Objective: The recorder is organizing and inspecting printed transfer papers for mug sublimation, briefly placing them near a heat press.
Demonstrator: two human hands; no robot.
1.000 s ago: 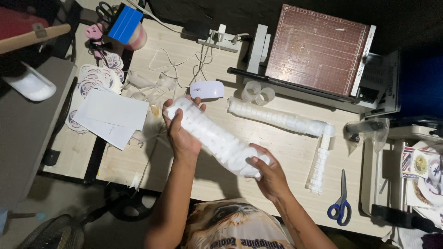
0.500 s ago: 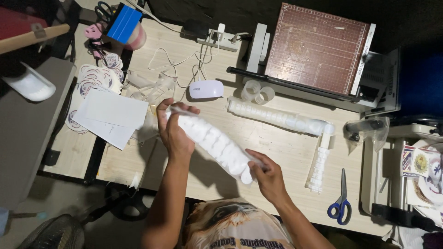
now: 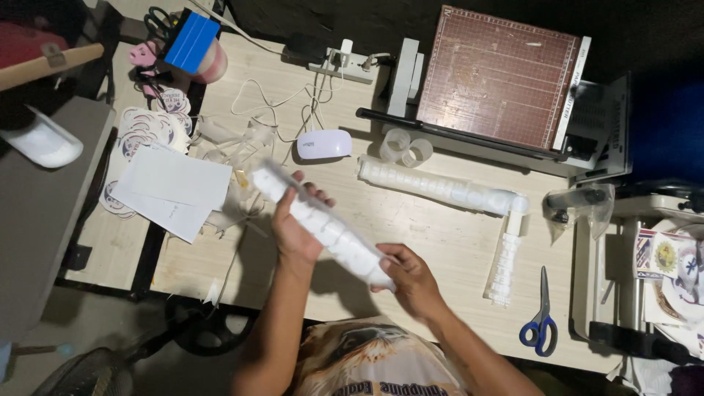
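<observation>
Holding a long clear sleeve of stacked white discs [image 3: 323, 226] slantwise above the front-middle of the tabletop [image 3: 440, 242], both hands are closed on it: the left hand [image 3: 295, 224] wraps its upper half, the right hand [image 3: 411, 277] pinches the lower end near the front edge. Bare wood lies under and just right of the sleeve, running to a second disc sleeve [image 3: 440, 189] lying across the middle and a shorter one [image 3: 506, 260] hanging down from its right end. Blue-handled scissors [image 3: 541, 323] sit near the front right corner. Behind, a white mouse [image 3: 323, 144] and two clear tape rings [image 3: 407, 147] lie ahead of a paper trimmer [image 3: 506, 73] at the back edge. White paper sheets [image 3: 172, 187] overhang the left edge.
</observation>
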